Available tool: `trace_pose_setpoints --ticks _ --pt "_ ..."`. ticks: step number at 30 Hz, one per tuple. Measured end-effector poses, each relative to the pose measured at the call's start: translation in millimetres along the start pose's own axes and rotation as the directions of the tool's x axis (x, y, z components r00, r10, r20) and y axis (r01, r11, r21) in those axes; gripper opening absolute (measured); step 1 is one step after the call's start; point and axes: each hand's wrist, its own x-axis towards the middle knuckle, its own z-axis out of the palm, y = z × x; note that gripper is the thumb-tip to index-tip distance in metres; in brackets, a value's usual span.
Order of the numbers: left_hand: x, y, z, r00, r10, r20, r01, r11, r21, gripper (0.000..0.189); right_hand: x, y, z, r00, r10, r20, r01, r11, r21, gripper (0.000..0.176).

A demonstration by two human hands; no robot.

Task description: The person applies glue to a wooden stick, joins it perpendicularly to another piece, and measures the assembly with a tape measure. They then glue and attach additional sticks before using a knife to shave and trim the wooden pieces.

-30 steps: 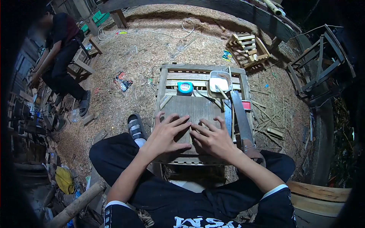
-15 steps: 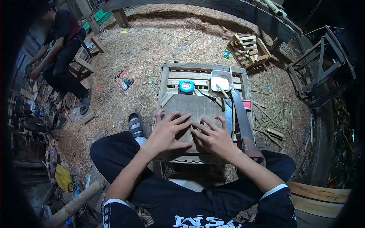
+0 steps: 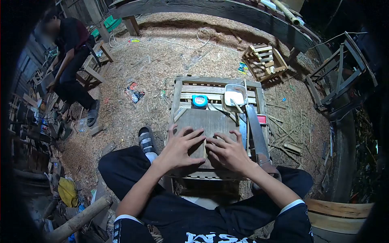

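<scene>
A flat wooden board (image 3: 214,121) lies on a slatted wooden stool or small table (image 3: 178,91) between my knees. My left hand (image 3: 178,148) is over the board's left half, fingers spread and thumb apart. On the right half, my right hand (image 3: 230,150) has its fingers bent and separated, fingertips down at the board. A thin pale wooden strip (image 3: 204,148) shows in the gap between the two hands. Beyond them stand a blue tape measure (image 3: 199,101) and a white plastic tub (image 3: 235,94) with a stick in it. A handsaw (image 3: 255,128) lies along the right side, beside a metal ruler (image 3: 242,126).
A small red-rimmed box (image 3: 261,119) is by the saw. A slatted wooden crate (image 3: 267,60) and a wooden frame (image 3: 344,77) stand at right. Wood shavings (image 3: 162,56) cover the ground. Another person (image 3: 73,60) sits at the left. A round pole (image 3: 81,218) lies lower left.
The view has tilted, so the stool and its contents sit lower in the picture. Both hands keep nearly the same pose over the board. The other person's arms have shifted slightly.
</scene>
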Motion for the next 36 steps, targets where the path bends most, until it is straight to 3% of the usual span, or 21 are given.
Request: trace_pose_setpoints --ticks 6,11,26,36 --pt "-2 0 -3 1.0 -0.031 -0.004 0.03 0.993 -0.111 0.092 1 0 -2 0.999 0.043 -0.011 -0.042 0.997 0.066 0.036" --pt "-6 -6 -7 0.999 -0.038 -0.003 0.037 0.991 -0.125 0.093 3 -3 -3 0.993 0.118 0.02 -0.12 0.985 0.128 0.05" --pt "-9 -2 0 1.0 -0.01 0.013 0.01 0.998 -0.065 0.08 7 -5 1 0.99 0.138 -0.024 -0.135 0.987 0.087 0.046" --pt "-9 2 1 1.0 -0.001 0.024 0.002 0.999 -0.037 0.071 10 -8 -3 0.982 0.184 0.032 -0.185 0.982 0.049 0.052"
